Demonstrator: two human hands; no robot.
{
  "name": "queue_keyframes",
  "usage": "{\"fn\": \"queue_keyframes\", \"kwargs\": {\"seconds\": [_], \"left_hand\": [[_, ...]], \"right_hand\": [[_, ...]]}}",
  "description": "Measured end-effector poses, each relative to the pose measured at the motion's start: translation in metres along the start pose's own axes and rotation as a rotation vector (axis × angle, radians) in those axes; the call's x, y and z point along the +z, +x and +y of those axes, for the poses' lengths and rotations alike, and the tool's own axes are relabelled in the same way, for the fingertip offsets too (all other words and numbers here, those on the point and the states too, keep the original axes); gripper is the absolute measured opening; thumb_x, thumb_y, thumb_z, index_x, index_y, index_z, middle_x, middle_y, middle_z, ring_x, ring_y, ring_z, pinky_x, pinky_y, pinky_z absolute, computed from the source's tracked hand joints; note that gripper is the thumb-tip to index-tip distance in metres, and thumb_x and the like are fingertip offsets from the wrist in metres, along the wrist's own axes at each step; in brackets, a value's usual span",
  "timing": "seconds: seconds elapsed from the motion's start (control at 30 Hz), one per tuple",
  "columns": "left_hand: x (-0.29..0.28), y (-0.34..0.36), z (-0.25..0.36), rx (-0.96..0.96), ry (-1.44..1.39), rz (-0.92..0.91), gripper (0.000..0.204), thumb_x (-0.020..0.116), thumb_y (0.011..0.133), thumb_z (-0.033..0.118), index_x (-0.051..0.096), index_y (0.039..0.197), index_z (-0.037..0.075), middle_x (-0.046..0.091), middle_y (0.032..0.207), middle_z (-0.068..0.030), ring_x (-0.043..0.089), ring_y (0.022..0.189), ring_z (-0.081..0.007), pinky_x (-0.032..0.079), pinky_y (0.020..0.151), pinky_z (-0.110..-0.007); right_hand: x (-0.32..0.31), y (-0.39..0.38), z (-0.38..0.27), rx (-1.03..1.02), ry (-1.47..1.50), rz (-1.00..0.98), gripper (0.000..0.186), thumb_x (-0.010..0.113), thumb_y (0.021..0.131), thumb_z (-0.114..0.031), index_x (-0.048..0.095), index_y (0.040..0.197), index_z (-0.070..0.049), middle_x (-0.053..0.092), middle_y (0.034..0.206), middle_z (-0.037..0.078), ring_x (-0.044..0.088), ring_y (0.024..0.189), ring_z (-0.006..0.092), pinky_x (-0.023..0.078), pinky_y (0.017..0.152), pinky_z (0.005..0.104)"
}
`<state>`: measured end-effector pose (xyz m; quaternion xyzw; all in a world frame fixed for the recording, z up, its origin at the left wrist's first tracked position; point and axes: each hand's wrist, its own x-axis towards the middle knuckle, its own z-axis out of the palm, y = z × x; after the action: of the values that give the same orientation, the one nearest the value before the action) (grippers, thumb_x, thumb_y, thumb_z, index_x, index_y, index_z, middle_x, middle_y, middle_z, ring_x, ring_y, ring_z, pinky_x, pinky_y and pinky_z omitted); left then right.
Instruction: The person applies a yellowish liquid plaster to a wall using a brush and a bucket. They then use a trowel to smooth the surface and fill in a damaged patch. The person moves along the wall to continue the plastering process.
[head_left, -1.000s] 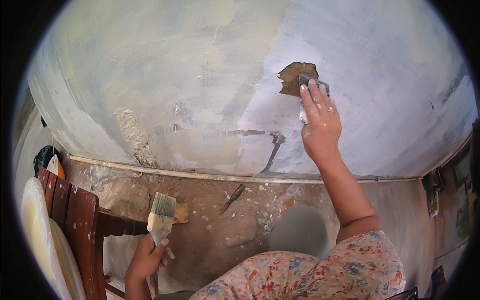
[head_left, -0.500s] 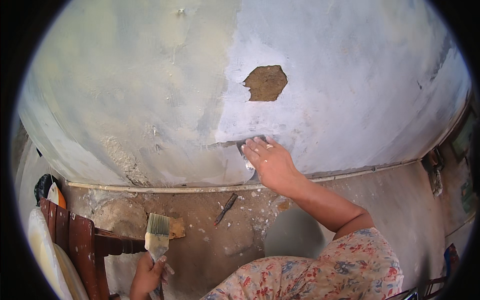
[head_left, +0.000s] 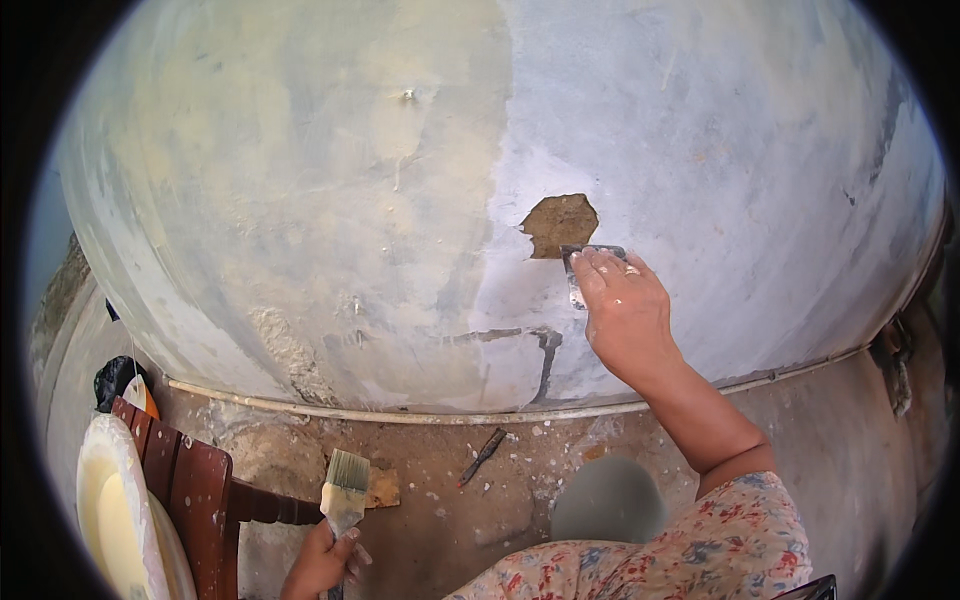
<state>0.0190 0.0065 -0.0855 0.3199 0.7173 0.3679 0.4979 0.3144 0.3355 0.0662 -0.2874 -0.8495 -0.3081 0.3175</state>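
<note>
My right hand [head_left: 628,310] presses a dark flat scraper [head_left: 575,285], smeared with white, against the wall [head_left: 700,190]. Its fingers lie over the blade, whose upper edge reaches the lower right of a brown hole [head_left: 562,225] in the plaster. Low by the lower edge, my left hand [head_left: 325,560] is wrapped round the handle of a wide paintbrush [head_left: 346,490]. The bristles point up, pale paint coats the brush's middle, and it stays apart from the wall. White dust marks the right fingers.
Left of me stand a red-brown wooden chair [head_left: 200,485] and a round tub of pale yellow paint [head_left: 110,510]. On the floor lie a dark narrow tool [head_left: 482,458] and a tan scrap [head_left: 383,488]. A pipe [head_left: 430,416] runs along the wall's foot; a grey round object [head_left: 608,502] sits nearer.
My right hand has moved the scraper up and right along the wall, from the dark crack to the hole's lower edge. The view has shifted; my left hand still holds the paintbrush.
</note>
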Motion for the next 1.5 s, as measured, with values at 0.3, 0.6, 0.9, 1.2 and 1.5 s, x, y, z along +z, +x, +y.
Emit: {"fn": "queue_keyframes", "kwargs": {"seconds": [0.3, 0.6, 0.9, 1.2, 1.5], "left_hand": [[0.0, 0.003, -0.008, -0.01, -0.014, -0.04, 0.022, 0.051, 0.102, 0.019, 0.051, 0.115, 0.002, 0.068, 0.072, -0.0119, 0.06, 0.05, -0.0158, 0.05, 0.047, -0.03], [0.003, 0.006, -0.004, -0.054, -0.019, -0.032, 0.021, 0.051, 0.102, 0.019, 0.051, 0.114, 0.002, 0.067, 0.073, -0.0118, 0.061, 0.052, -0.016, 0.051, 0.047, -0.03], [0.002, 0.011, -0.005, -0.066, 0.009, -0.065, 0.027, 0.05, 0.103, 0.019, 0.048, 0.124, 0.002, 0.068, 0.076, -0.009, 0.061, 0.056, -0.0127, 0.052, 0.049, -0.029], [0.0, 0.005, -0.004, -0.053, 0.011, -0.066, 0.026, 0.05, 0.103, 0.02, 0.049, 0.121, 0.002, 0.068, 0.075, -0.0085, 0.061, 0.056, -0.0123, 0.052, 0.049, -0.029], [0.001, 0.002, 0.001, -0.05, 0.017, -0.051, 0.025, 0.05, 0.102, 0.02, 0.05, 0.119, 0.001, 0.068, 0.074, -0.0088, 0.061, 0.055, -0.0127, 0.051, 0.048, -0.028]], "right_hand": [[-0.048, 0.037, 0.053, 0.416, 0.523, 0.1, 0.022, 0.063, 0.082, 0.0, 0.064, 0.102, -0.009, 0.066, 0.077, 0.016, 0.062, 0.068, 0.0362, 0.048, 0.061, 0.0394], [-0.048, 0.042, 0.034, 0.388, 0.344, 0.13, 0.015, 0.063, 0.082, -0.002, 0.062, 0.095, -0.009, 0.064, 0.073, 0.015, 0.061, 0.067, 0.036, 0.047, 0.062, 0.0418], [-0.039, 0.053, 0.046, 0.286, 0.129, 0.045, 0.018, 0.061, 0.082, -0.002, 0.06, 0.099, -0.007, 0.065, 0.077, 0.016, 0.063, 0.072, 0.0373, 0.048, 0.064, 0.0445], [-0.04, 0.052, 0.05, 0.3, 0.145, 0.009, 0.018, 0.061, 0.082, -0.001, 0.061, 0.099, -0.008, 0.065, 0.076, 0.014, 0.062, 0.07, 0.0374, 0.047, 0.063, 0.0441], [-0.031, 0.032, 0.022, 0.058, 0.209, -0.072, 0.025, 0.061, 0.077, 0.002, 0.067, 0.099, -0.009, 0.067, 0.082, 0.01, 0.065, 0.075, 0.0308, 0.049, 0.064, 0.0399]]}}
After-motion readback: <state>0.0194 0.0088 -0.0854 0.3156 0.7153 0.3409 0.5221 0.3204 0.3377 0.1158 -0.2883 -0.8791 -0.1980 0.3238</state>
